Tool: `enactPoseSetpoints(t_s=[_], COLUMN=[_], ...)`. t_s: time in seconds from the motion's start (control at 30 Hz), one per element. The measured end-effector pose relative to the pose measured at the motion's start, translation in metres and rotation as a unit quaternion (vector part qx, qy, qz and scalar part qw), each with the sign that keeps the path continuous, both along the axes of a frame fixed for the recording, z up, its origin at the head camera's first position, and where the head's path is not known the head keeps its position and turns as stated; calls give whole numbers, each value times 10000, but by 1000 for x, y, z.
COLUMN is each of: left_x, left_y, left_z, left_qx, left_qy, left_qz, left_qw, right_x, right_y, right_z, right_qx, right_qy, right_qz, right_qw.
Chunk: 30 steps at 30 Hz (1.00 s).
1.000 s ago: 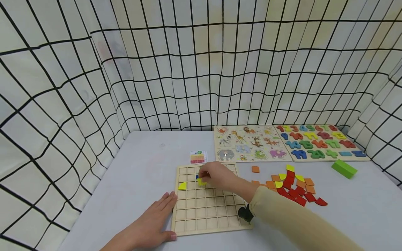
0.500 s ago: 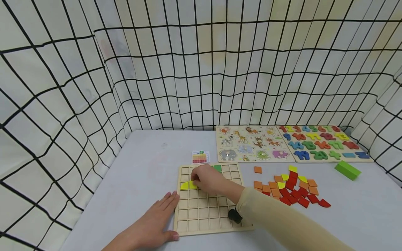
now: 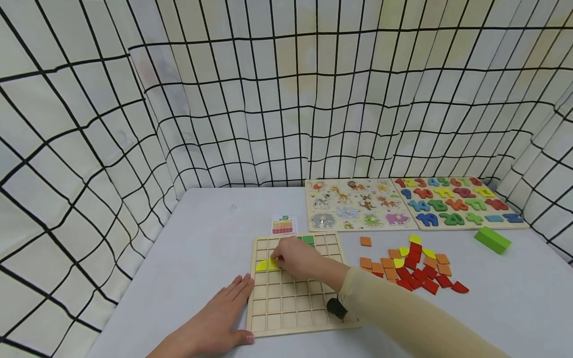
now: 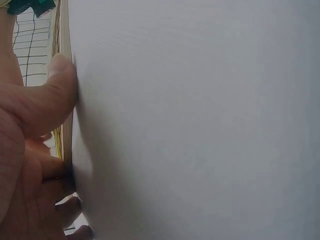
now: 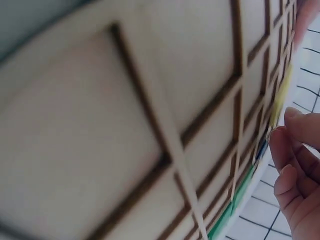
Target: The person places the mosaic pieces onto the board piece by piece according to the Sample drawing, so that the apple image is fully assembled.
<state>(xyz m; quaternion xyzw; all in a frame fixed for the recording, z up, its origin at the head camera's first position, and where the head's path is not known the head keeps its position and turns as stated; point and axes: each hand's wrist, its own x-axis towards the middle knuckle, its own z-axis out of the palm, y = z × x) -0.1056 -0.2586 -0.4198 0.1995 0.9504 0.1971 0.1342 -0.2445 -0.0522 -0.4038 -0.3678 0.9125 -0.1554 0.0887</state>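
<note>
A wooden grid board (image 3: 286, 304) lies on the table in the head view. My left hand (image 3: 220, 314) rests flat beside it, fingers straight along the left edge and thumb at the near left corner. Over the upper left cells, my right hand (image 3: 297, 258) holds a yellow tile (image 3: 272, 264) between curled thumb and fingers, low at the board. Immediately left of that tile sits a yellow piece with a rounded corner (image 3: 261, 266). Green tiles (image 3: 307, 240) fill part of the far row. The right wrist view shows a blue piece (image 5: 261, 148) near my fingertips, mostly hidden.
Loose red, orange and yellow tiles (image 3: 420, 275) are scattered to the right. Behind the board lies a small pattern card (image 3: 284, 224). An animal puzzle (image 3: 358, 204), a number puzzle (image 3: 456, 204) and a green block (image 3: 492, 240) stand further right. Black netting borders the table.
My right hand has moved left across the board with the yellow tile, to the cell beside the first yellow piece, and has stayed there since. My left hand stays at the board's edge.
</note>
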Motion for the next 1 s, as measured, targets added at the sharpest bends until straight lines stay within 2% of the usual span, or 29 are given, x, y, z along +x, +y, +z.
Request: enactPoseSetpoints(t_s=[0.13, 0.3, 0.43, 0.57, 0.73, 1.0], left_x=[1, 0, 0, 1, 0, -1], left_y=[1, 2, 2, 0, 0, 2], left_z=[-2, -1, 1, 1, 0, 2], left_qx=[45, 19, 4, -11, -22, 3], left_qy=[3, -147, -132, -84, -101, -203], left_qz=[10, 97, 110, 75, 58, 58], left_qw=[10000, 9998, 9999, 9999, 9999, 9998], right_x=[-5, -30, -49, -52, -43, -37], right_y=[32, 112, 183, 236, 265, 270], right_z=[10, 19, 20, 16, 11, 4], right_qx=[-355, -650, -504, -230, -42, 28], right_qy=[-259, -159, -154, -451, -975, -1095], right_qz=[-300, -715, -1444, -1978, -1965, -2016], right_qw=[9986, 9952, 9881, 9789, 9756, 9733])
